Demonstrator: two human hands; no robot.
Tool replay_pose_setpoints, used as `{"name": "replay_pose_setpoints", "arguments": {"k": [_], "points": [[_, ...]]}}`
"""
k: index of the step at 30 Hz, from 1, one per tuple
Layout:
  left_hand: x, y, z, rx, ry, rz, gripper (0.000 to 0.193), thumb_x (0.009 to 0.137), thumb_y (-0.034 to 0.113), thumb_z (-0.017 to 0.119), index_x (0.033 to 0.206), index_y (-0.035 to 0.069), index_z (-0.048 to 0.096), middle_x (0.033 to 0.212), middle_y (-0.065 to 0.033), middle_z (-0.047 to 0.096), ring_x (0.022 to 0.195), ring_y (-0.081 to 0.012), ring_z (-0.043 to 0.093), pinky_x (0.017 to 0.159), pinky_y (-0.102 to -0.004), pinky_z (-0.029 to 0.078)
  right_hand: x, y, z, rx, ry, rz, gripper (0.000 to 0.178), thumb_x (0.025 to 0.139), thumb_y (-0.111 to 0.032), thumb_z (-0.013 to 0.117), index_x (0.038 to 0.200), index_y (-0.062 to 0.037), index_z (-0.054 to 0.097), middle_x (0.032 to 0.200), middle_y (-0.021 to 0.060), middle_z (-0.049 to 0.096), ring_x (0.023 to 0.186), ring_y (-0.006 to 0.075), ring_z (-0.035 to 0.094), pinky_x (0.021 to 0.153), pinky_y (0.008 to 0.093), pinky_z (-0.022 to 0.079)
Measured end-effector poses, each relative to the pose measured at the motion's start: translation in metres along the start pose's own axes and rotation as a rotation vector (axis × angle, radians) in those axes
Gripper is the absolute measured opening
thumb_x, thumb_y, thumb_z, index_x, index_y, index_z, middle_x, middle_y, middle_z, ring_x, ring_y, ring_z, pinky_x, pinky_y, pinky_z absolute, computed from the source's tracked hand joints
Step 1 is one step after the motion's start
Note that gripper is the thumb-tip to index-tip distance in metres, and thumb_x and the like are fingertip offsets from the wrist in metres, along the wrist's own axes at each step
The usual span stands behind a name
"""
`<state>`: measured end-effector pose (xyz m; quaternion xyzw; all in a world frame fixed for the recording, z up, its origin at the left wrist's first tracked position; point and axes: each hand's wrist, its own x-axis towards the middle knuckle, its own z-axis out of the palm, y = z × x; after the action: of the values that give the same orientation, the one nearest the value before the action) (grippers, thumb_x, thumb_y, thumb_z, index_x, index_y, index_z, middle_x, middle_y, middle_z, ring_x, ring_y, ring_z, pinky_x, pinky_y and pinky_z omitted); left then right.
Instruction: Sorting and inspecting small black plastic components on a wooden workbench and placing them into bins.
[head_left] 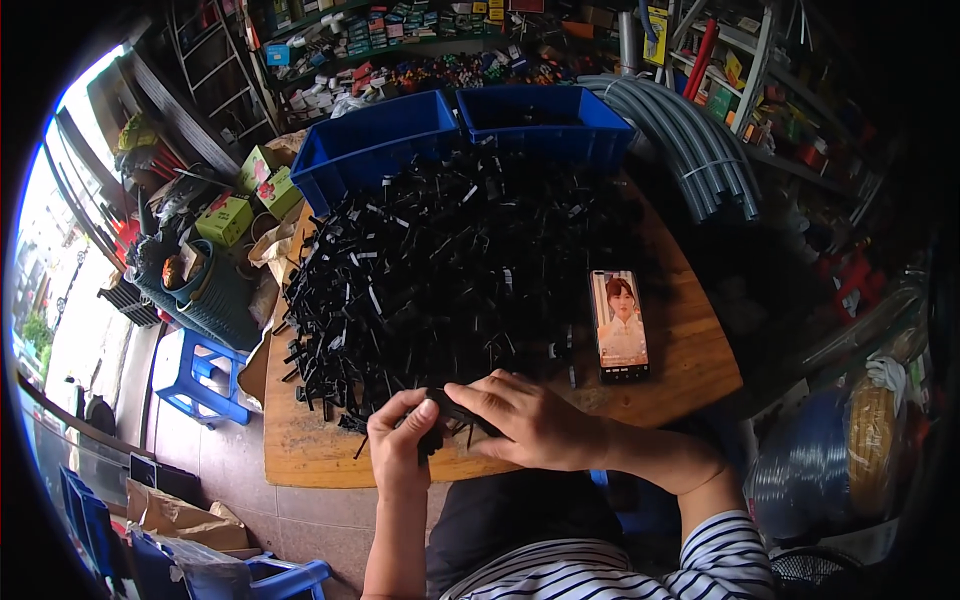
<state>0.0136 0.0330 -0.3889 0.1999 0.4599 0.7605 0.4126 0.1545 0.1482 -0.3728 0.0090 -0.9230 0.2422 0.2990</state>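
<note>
A black plastic part [456,409] is held between my two hands at the table's near edge. My left hand [400,435] pinches it with thumb and fingers from the left. My right hand [535,420] reaches across from the right, its fingers bent over the same part, hiding much of its shape. Just beyond them spreads a large heap of small black plastic parts [440,270], some with thin prongs and pale glints. The heap covers most of the wooden table [690,330].
Two blue bins [380,140] stand behind the heap. A phone [622,325] with a lit screen leans upright on the right of the table. Grey coiled pipes [690,140] lie at the far right. A blue stool [200,375] and green boxes [225,218] are on the left.
</note>
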Motion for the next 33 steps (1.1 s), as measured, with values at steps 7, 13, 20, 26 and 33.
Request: {"name": "replay_pose_setpoints", "arguments": {"k": [7, 13, 20, 26, 33], "points": [[-0.004, -0.017, 0.004, -0.081, -0.064, -0.098, 0.011, 0.081, 0.002, 0.066, 0.09, -0.004, 0.065, 0.078, -0.0072, 0.065, 0.064, -0.0109, 0.06, 0.061, -0.022, 0.049, 0.004, 0.002, 0.005, -0.601, 0.064, -0.239, 0.043, 0.08, -0.022, 0.065, 0.112, 0.0058, 0.057, 0.084, 0.0058, 0.053, 0.072, 0.0161, 0.052, 0.064, 0.0277, 0.044], [-0.008, -0.023, 0.008, 0.041, 0.0, -0.076, 0.014, 0.082, 0.007, 0.068, 0.092, -0.003, 0.066, 0.078, -0.0045, 0.064, 0.068, -0.0089, 0.058, 0.064, -0.0212, 0.047, 0.006, 0.011, 0.008, -0.477, 0.003, -0.147, 0.035, 0.079, -0.02, 0.065, 0.102, 0.005, 0.055, 0.078, 0.0077, 0.051, 0.071, 0.0188, 0.053, 0.062, 0.0302, 0.048], [-0.016, -0.03, 0.016, 0.253, 0.12, 0.216, 0.02, 0.083, 0.006, 0.068, 0.1, -0.003, 0.064, 0.082, -0.0013, 0.061, 0.073, -0.0064, 0.055, 0.067, -0.0196, 0.045, 0.006, 0.011, 0.017, -0.321, 0.069, -0.107, 0.03, 0.077, -0.016, 0.063, 0.098, 0.0035, 0.055, 0.078, 0.0082, 0.054, 0.076, 0.0195, 0.058, 0.062, 0.03, 0.05], [-0.007, -0.025, 0.014, -0.323, 0.103, 0.043, 0.019, 0.086, 0.009, 0.06, 0.103, 0.002, 0.059, 0.092, -0.0059, 0.061, 0.081, -0.0117, 0.058, 0.077, -0.0234, 0.047, 0.02, 0.009, 0.02, -0.352, 0.155, -0.057, 0.049, 0.073, -0.027, 0.074, 0.113, -0.0026, 0.057, 0.086, 0.0054, 0.058, 0.076, 0.0167, 0.057, 0.068, 0.0304, 0.048], [0.05, 0.023, 0.027, -0.603, -0.027, -0.164, 0.031, 0.086, 0.017, 0.056, 0.115, 0.005, 0.054, 0.106, -0.0124, 0.062, 0.096, -0.0279, 0.061, 0.073, -0.0374, 0.056, -0.002, 0.009, -0.011, 0.182, 0.402, 0.178, 0.04, 0.08, -0.011, 0.071, 0.116, -0.0027, 0.057, 0.099, 0.0102, 0.061, 0.07, 0.0123, 0.054, 0.064, 0.024, 0.048]]}}
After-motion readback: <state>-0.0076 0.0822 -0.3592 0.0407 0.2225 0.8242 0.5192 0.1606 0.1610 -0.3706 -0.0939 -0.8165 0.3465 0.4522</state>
